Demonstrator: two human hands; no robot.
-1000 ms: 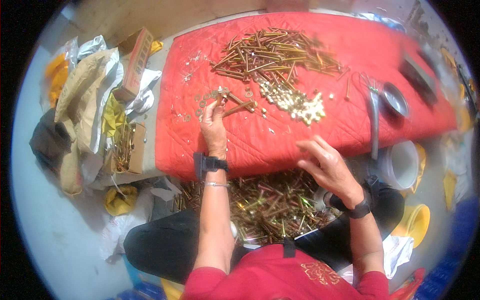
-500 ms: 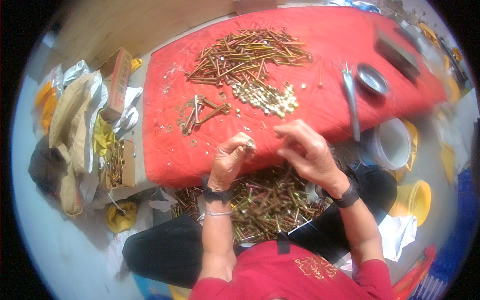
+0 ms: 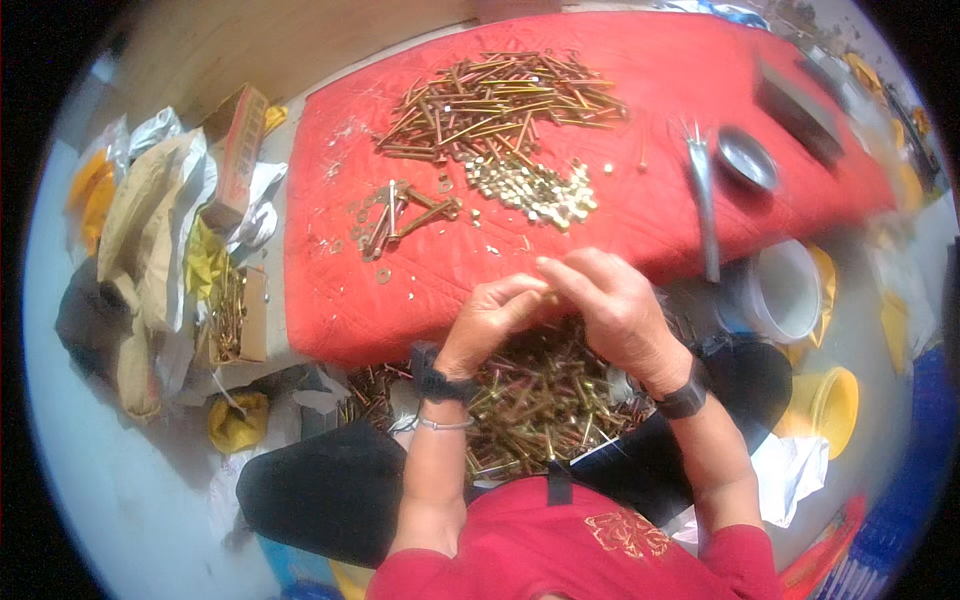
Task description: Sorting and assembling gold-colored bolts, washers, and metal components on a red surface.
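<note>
My left hand (image 3: 490, 325) and my right hand (image 3: 622, 315) meet at the fingertips over the near edge of the red quilted cloth (image 3: 600, 215). The fingers of my left hand are bent and pinched around a small piece that the fingers hide. My right hand's thumb and forefinger close in on the same spot, so what they pinch cannot be made out. Just beyond lies a heap of brass-coloured nuts (image 3: 540, 195), with a larger pile of long bolts (image 3: 500, 100) behind it. Below my hands, a mass of bolts (image 3: 535, 405) fills the space between my knees.
Loose bolts and washers (image 3: 400, 220) lie left on the cloth. A metal bowl (image 3: 747, 160), a grey tube-like bundle (image 3: 703, 205) and a dark block (image 3: 800, 115) sit right. White (image 3: 785, 290) and yellow (image 3: 825, 410) buckets stand beside it. Sacks (image 3: 155, 230) and a box of bolts (image 3: 252, 310) are left.
My right hand has come left and my left hand slightly right, bringing their fingertips together. The small shiny metal piece seen in my left fingers is now hidden.
</note>
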